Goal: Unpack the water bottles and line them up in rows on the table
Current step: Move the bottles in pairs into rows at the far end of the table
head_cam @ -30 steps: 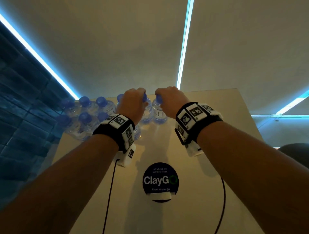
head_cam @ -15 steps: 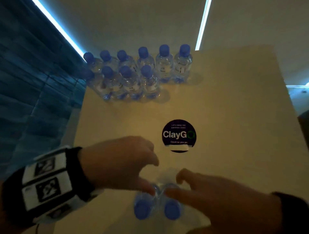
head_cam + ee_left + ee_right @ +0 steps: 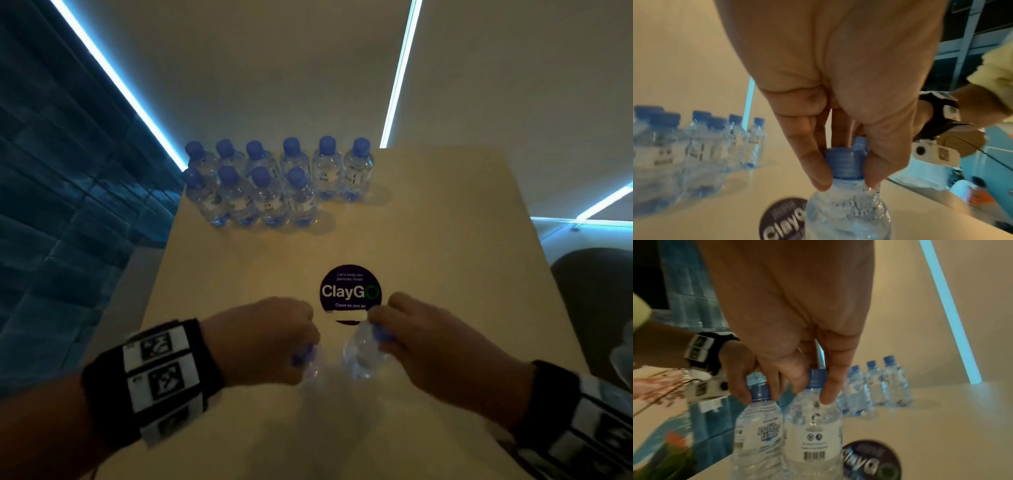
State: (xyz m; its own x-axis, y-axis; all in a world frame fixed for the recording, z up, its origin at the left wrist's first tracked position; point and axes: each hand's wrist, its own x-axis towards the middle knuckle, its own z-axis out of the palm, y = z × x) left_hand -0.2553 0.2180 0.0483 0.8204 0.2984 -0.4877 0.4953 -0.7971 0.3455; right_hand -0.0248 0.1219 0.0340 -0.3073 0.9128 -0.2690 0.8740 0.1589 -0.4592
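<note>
Two clear water bottles with blue caps are held side by side over the near part of the beige table (image 3: pixel 445 240), just short of the round ClayGo sticker (image 3: pixel 349 291). My left hand (image 3: pixel 274 342) pinches the cap of the left bottle (image 3: pixel 308 363); in the left wrist view its fingers (image 3: pixel 818 175) clamp that cap (image 3: pixel 844 164). My right hand (image 3: pixel 428 335) pinches the cap (image 3: pixel 817 378) of the right bottle (image 3: pixel 363 356). Whether the bottles touch the table is hidden. Several bottles (image 3: pixel 274 185) stand in two rows at the table's far left.
A blue tiled wall (image 3: pixel 68 205) runs along the table's left side. A dark rounded seat (image 3: pixel 599 291) sits past the right edge, with a bit of pale plastic (image 3: pixel 623 359) near it. Bare tabletop lies right of the rows and around the sticker.
A second ago both hands were on caps in the far rows. They came back to two bottles at the near edge, took them by the caps and carried them forward toward the sticker.
</note>
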